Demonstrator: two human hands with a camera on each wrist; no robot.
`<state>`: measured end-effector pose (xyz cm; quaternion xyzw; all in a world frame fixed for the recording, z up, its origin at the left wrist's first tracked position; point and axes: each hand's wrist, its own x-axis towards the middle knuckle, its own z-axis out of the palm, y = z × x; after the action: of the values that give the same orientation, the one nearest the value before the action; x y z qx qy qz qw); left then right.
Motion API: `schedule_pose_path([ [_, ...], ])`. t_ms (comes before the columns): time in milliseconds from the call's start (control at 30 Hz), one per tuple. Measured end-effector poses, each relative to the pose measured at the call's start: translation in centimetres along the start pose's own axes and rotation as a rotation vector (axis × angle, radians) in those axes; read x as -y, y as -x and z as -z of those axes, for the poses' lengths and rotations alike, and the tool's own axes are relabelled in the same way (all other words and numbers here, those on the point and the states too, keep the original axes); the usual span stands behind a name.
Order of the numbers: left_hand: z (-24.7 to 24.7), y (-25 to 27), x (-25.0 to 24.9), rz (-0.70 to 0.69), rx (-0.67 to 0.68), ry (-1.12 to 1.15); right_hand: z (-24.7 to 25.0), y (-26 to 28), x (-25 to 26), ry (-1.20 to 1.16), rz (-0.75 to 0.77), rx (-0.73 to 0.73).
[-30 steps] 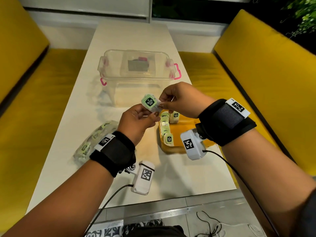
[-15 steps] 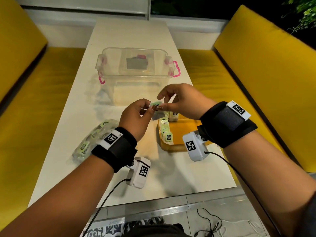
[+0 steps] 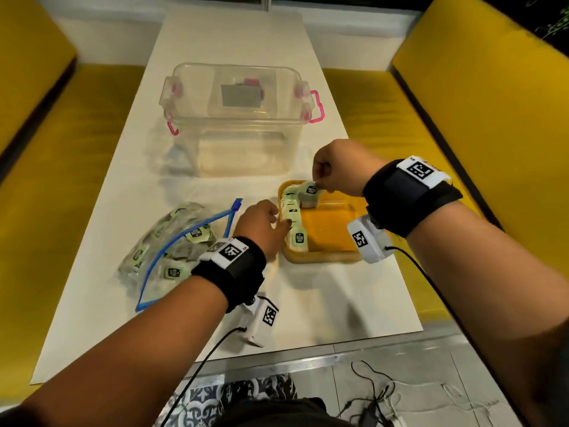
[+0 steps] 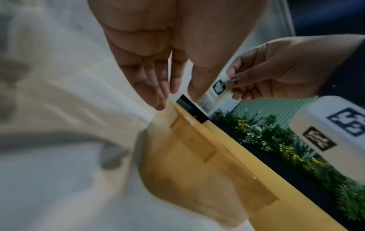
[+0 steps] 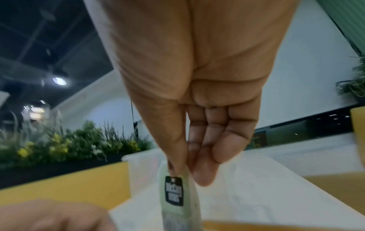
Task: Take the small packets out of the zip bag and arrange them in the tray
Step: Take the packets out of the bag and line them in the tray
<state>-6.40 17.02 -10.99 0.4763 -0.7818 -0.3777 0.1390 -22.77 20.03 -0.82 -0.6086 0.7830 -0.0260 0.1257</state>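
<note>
Yellow bench seats are flanking the long white table [image 3: 197, 186] where we are working, with a clear lidded storage box [image 3: 237, 118] sitting at its far end.

We are pinching one small packet [image 3: 308, 192] by its top edge between thumb and fingertips of our right hand [image 3: 338, 167], the remaining fingers curled in beside them. The packet is hanging upright from that pinch, its long axis running vertical and its dark printed label facing back toward us, and it is hovering over the far left corner of the orange tray [image 3: 323, 257]. Whether its lower edge is already touching the tray floor we cannot tell.

A row of packets [image 3: 291, 211] is already standing along the tray's left wall, running from near to far, and the held packet is sitting just beside that row's far end. Judging by this, the next move is turning on lowering it straight down into that corner gap without tipping its neighbours.

Our left hand [image 3: 261, 226] is resting at the tray's left rim with fingers relaxed and nearly straight, gripping nothing, its fingertips touching the near part of the row as if steadying it.

The zip bag [image 3: 172, 248] is lying open on the table well left of the tray, many packets showing through its plastic.
</note>
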Motion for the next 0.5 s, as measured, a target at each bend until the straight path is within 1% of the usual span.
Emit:
schedule_pose_path([
  [100, -0.9, 0.2, 0.4, 0.073, 0.016, 0.050, -1.4, -1.8, -1.5, 0.089, -0.066, 0.062],
  [167, -1.2, 0.3, 0.6, 0.098, 0.016, 0.090, -2.3, -2.7, -2.2, 0.107, -0.106, 0.096],
  [300, -1.4, 0.2, 0.9, 0.115, 0.023, 0.135, -3.6, -4.2, -2.8, 0.108, -0.152, 0.152],
  [500, -1.4, 0.1, 1.2, 0.114, 0.012, 0.155, -4.4, -5.6, -2.6, 0.111, -0.150, 0.172],
])
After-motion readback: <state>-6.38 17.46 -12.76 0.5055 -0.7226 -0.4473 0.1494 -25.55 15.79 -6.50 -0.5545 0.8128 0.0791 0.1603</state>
